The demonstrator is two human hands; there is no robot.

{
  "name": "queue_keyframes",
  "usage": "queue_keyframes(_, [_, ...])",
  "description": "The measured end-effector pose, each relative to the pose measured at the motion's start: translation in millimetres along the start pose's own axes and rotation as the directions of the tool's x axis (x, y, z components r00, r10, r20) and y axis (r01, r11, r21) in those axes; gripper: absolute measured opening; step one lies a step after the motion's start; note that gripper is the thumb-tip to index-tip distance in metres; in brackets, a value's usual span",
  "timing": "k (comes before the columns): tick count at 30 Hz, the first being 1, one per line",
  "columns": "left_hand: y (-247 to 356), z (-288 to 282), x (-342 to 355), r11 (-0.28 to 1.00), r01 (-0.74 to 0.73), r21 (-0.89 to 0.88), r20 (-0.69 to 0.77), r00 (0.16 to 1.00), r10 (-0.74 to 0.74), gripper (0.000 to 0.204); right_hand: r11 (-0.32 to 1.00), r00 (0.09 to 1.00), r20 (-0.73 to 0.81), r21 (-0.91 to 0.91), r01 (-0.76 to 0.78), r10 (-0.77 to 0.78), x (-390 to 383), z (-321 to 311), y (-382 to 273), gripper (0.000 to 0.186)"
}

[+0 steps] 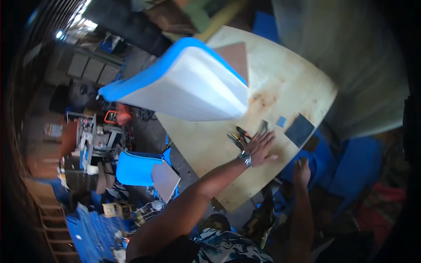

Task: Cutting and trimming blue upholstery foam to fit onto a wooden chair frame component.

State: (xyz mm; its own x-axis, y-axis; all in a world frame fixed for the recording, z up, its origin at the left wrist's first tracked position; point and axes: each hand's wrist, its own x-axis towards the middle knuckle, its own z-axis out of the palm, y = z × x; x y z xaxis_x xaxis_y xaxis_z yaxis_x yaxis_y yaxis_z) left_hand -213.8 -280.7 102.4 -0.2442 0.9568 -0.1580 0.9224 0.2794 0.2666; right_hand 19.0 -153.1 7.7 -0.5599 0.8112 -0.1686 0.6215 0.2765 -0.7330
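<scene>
Slim hand tools with dark and yellow handles [235, 140] lie clustered on pale wooden tabletop [206, 140], just beside left hand [262, 147]. Left hand palm down, fingers spread wide, gripping nothing, silver metal wristwatch [248, 161] behind it. Right hand [301, 174] half-curled near tabletop edge; blurred, cannot tell whether it holds anything. Small flat grey piece [263, 126] near left hand; dark square sheet [299, 130] farther right. Large curved blue-and-white panel [193, 83] beyond tools.
</scene>
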Motion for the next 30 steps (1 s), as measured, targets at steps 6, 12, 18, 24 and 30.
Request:
queue_keyframes(6, [-61.7, -18.0, -303.2, 0.87, 0.46, -0.177, 0.249, 0.876, -0.412, 0.039, 0.99, 0.953, -0.289, 0.136, -0.048, 0.086, -150.6, 14.9, 105.2, 0.036])
queue_keyframes(12, [-78.1, 16.6, -642.6, 0.555, 0.716, -0.423, -0.102, 0.571, -0.815, 0.022, 0.786, 0.798, 0.038, 0.145, -0.601, 0.602, -340.1, 18.0, 113.4, 0.026])
queue_keyframes(18, [-25.0, -2.1, -871.4, 0.17, 0.89, -0.422, 0.103, 0.233, -0.967, 0.025, 0.725, 0.957, 0.054, 0.641, -0.253, 0.286, -324.2, 36.7, -144.6, 0.023])
queue_keyframes(24, [-33.1, -24.2, -923.9, 0.037, 0.805, -0.592, 0.019, 0.06, -0.998, 0.024, 0.638, 0.944, 0.266, 0.697, -0.328, 0.195, -324.3, 99.9, -332.7, 0.038])
queue_keyframes(30, [-97.8, -47.8, -851.8, 0.229, 0.536, -0.813, -0.079, 0.287, -0.955, 0.021, 0.64, 0.848, 0.395, 0.559, -0.527, 0.353, -389.5, 157.5, -274.1, 0.042])
